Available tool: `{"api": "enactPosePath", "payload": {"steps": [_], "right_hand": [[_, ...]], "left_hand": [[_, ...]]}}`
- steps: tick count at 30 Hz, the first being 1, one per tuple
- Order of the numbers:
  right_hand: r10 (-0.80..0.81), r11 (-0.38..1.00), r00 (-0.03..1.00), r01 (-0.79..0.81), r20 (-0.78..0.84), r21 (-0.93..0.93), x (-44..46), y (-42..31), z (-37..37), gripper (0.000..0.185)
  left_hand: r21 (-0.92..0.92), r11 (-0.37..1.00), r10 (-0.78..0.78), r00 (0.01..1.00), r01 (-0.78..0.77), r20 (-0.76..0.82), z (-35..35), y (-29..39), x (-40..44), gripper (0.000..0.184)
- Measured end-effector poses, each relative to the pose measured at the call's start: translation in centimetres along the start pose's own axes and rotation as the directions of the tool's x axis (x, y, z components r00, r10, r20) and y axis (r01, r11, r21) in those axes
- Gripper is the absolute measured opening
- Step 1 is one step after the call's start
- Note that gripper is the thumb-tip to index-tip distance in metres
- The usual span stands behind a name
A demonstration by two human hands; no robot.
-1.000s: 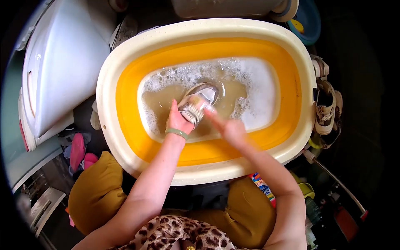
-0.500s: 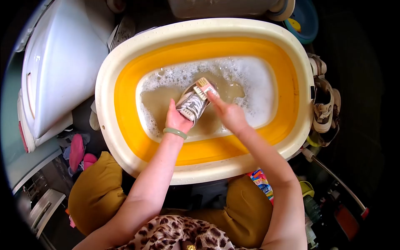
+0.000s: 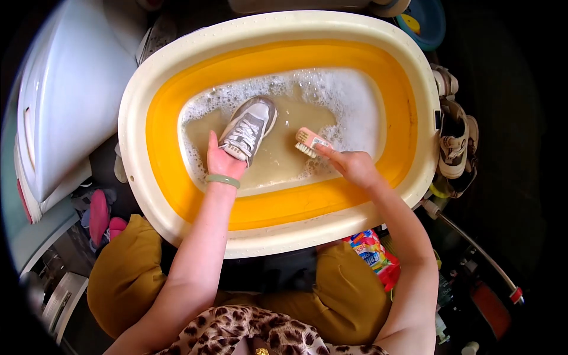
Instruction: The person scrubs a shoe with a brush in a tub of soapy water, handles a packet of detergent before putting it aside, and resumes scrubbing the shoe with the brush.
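A grey and white sneaker with white laces is held above murky, foamy water. My left hand is inside or under its heel end, thumb out to the side; the fingers are hidden by the shoe. My right hand grips a pink scrub brush by one end, its white bristles facing down and left. The brush is apart from the sneaker, to its right. Both are over the yellow and cream washtub.
More shoes stand beyond the tub's right rim. A colourful packet lies by my right knee. Pink slippers are at the left, below a large white basin. A blue bowl sits at the far right.
The brush has come off the sneaker's toe and moved right and down with my right hand. My left hand has shifted left with the sneaker, whose upper is now uncovered.
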State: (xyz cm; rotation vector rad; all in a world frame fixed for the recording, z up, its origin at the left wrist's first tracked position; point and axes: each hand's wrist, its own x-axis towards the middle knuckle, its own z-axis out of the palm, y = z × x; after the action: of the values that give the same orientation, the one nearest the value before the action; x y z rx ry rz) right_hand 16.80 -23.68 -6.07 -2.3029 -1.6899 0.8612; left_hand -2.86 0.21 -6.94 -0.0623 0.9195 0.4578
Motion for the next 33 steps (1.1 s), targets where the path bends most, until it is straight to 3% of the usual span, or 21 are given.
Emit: {"api": "enactPosePath", "payload": {"steps": [1,3,6,10,11,13,14,16,17,18,19,24,25,27,28,30,32,33], "right_hand": [[0.003,1.0,1.0,-0.003,0.0,0.004,0.3,0.2,0.5,0.046],[0.075,0.989,0.96,-0.106,0.271,0.101,1.1,0.6,1.1,0.044],[0.149,0.983,0.918,-0.179,0.367,0.047,1.5,1.0,0.3,0.041],[0.128,0.992,0.953,-0.119,0.274,-0.049,1.1,0.7,-1.1,0.037],[0.345,0.913,0.837,-0.404,0.425,0.054,1.3,0.5,-2.1,0.038],[0.486,0.753,0.649,-0.651,0.585,0.096,1.4,0.7,-1.9,0.039],[0.339,0.817,0.874,-0.457,0.349,0.352,0.3,1.8,-0.1,0.04],[0.177,0.828,0.983,-0.172,0.042,0.534,0.4,0.6,-1.1,0.042],[0.201,0.391,0.934,-0.352,0.294,0.85,0.4,0.3,-3.1,0.044],[0.076,-0.156,0.854,-0.499,0.514,0.852,0.7,-0.9,-5.7,0.045],[0.125,-0.19,0.853,-0.48,0.506,0.856,1.3,-3.2,-7.0,0.044],[0.074,0.014,0.907,-0.416,0.414,0.909,5.8,-7.8,-3.9,0.046],[0.166,0.37,0.978,-0.18,0.126,0.912,6.4,-8.1,-0.3,0.046],[0.142,0.684,0.972,0.041,-0.188,0.728,6.2,-10.7,2.4,0.047],[0.074,0.76,0.953,0.137,-0.294,0.635,5.2,-12.6,2.7,0.046],[-0.005,0.821,0.924,0.222,-0.383,0.527,4.6,-12.8,2.4,0.046],[0.107,0.991,0.99,-0.098,-0.089,0.096,4.7,-9.9,0.9,0.046],[0.12,0.977,0.956,-0.065,-0.269,0.205,5.5,-9.0,0.3,0.045]], "left_hand": [[0.026,1.0,0.008,1.0,-0.008,-0.027,0.0,0.1,0.0,0.064],[0.028,0.999,0.016,0.999,-0.015,-0.037,0.1,0.2,0.1,0.064],[0.021,1.0,0.02,0.999,-0.019,-0.04,0.2,0.0,0.0,0.065],[-0.021,1.0,-0.01,0.999,0.009,-0.031,0.4,0.3,0.1,0.064],[-0.028,1.0,-0.005,1.0,0.004,-0.03,0.2,0.3,0.2,0.064],[-0.032,0.999,-0.022,1.0,0.022,-0.002,-0.4,0.3,0.4,0.063],[-0.04,0.999,-0.01,1.0,0.009,-0.005,-0.7,0.3,0.4,0.063],[-0.023,0.999,-0.028,1.0,0.028,0.004,-0.7,-0.1,0.6,0.061],[0.001,1.0,-0.011,1.0,0.011,-0.002,-0.8,-0.4,0.5,0.062],[-0.003,1.0,0.003,1.0,-0.003,-0.001,-0.7,-0.8,0.3,0.062],[-0.008,1.0,-0.029,0.998,0.029,0.047,-0.6,-1.1,0.1,0.062],[0.075,0.997,-0.044,0.98,0.03,0.192,0.0,-2.2,-0.7,0.065],[0.153,0.988,-0.022,0.983,-0.006,0.181,0.3,-2.3,-0.9,0.067],[0.234,0.972,-0.006,0.996,-0.017,0.094,0.6,-2.5,-1.3,0.067],[0.315,0.949,0.014,1.0,-0.017,0.013,0.5,-2.5,-1.3,0.067],[0.282,0.959,-0.002,0.999,-0.008,0.036,0.0,-2.3,-1.6,0.073],[0.296,0.952,0.034,0.986,-0.082,0.164,0.0,-2.7,-1.7,0.073],[0.288,0.955,0.001,0.976,-0.065,0.217,0.5,-2.6,-1.5,0.075]]}}
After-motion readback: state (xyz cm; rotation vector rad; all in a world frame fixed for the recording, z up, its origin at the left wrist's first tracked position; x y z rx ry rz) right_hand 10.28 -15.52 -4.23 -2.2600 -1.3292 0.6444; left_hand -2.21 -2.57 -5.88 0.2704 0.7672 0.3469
